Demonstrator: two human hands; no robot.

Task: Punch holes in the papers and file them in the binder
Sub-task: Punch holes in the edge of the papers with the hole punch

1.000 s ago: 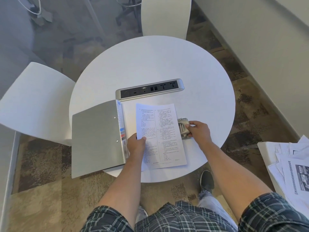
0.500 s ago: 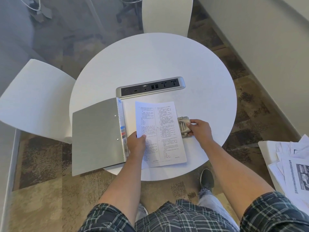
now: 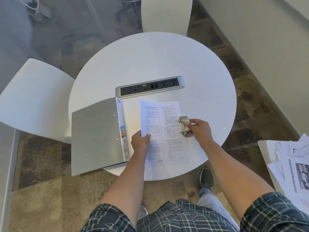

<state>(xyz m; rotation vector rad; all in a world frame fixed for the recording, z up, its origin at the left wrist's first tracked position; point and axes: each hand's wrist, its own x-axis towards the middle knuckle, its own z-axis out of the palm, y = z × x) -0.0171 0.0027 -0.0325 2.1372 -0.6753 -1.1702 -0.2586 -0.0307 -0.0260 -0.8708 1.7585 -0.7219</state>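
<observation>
Beyond the socket strip point(image 3: 150, 86) the far half of my round table point(image 3: 150, 56) lies open to reach. Nearer, the open binder point(image 3: 95, 136) blocks the left (its cover overhangs the rim), and the printed sheet point(image 3: 164, 131) and hole punch point(image 3: 184, 126) fill the middle.

Printed text on paper point(image 3: 164, 131) too small

A printed white paper sheet point(image 3: 164, 131) lay on the round white table point(image 3: 167, 61). The open grey plastic binder point(image 3: 95, 136) lay to its left, partly over the table's edge. The small metal hole punch point(image 3: 184, 125) sat on the sheet's right edge. The long silver socket strip point(image 3: 150, 87) lay behind them. A loose pile of printed papers point(image 3: 291, 164) sat far right, off the table.
</observation>
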